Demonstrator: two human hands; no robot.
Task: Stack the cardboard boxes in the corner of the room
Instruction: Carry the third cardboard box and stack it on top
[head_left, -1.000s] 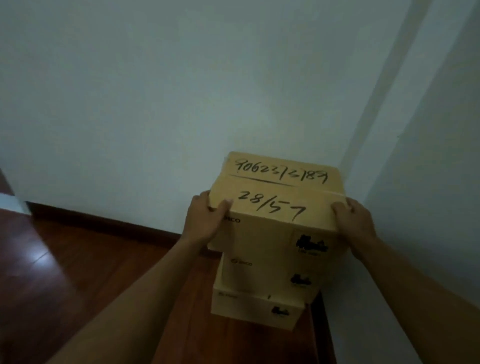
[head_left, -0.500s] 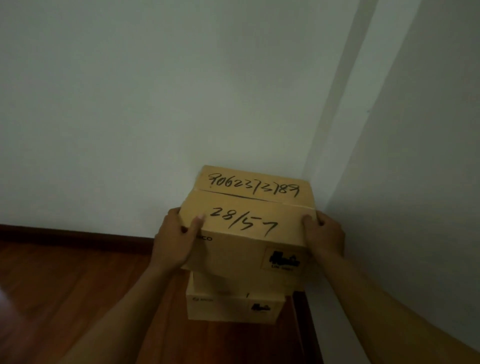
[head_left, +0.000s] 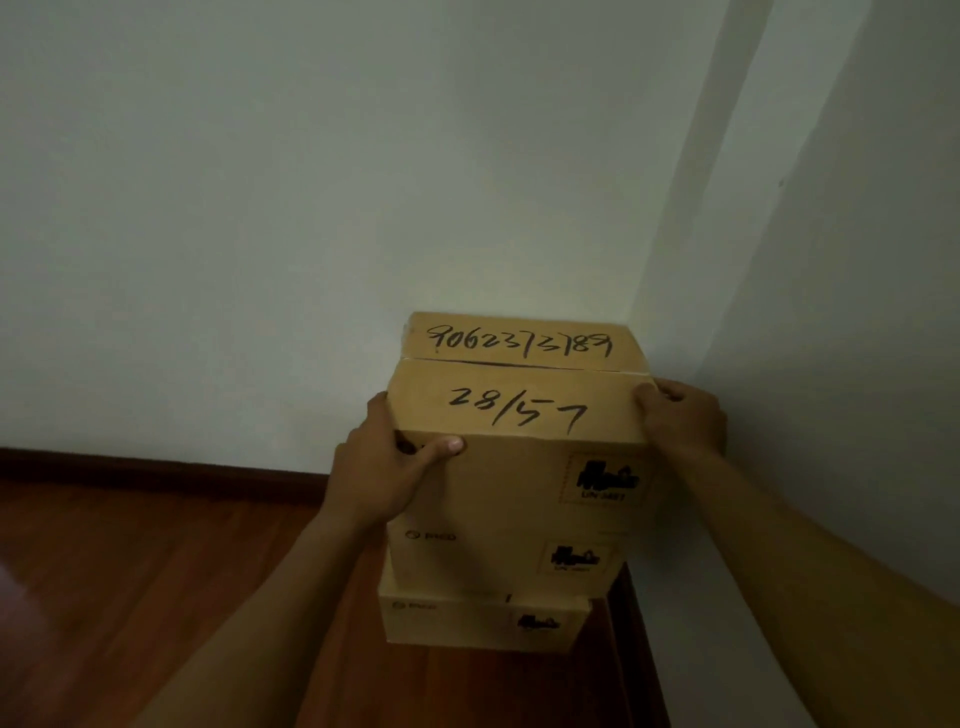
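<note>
A: Where does the top cardboard box (head_left: 519, 415) sit?

B: On a stack in the corner of the room, on the wooden floor (head_left: 156, 571). Below it is a middle box (head_left: 498, 556), and under that a bottom box (head_left: 478, 621) resting on the floor. The stack is close to both walls.

A: And the hands?

B: Both are clamped on the top box. The left hand (head_left: 379, 478) wraps its left front corner, thumb across the front face just under the top edge. The right hand (head_left: 680, 421) grips the right side near the top edge, fingers curled over it.

A: Is the box down on the one below?

B: Its front face runs straight into the middle box's with no gap I can see, but the light is dim, so I cannot tell whether it rests fully.

A: Describe the room.

B: The back wall (head_left: 311, 208) is plain and pale, and the right wall (head_left: 857, 312) meets it behind the stack. A dark baseboard (head_left: 156, 467) runs along the foot of the back wall, and another strip follows the right wall beside the bottom box. The floor is reddish-brown planks with a faint sheen at its left edge.

A: Any markings?

B: The top flaps carry handwritten "9062373789" and "28/57". Each front face has a dark printed label at its right end.
</note>
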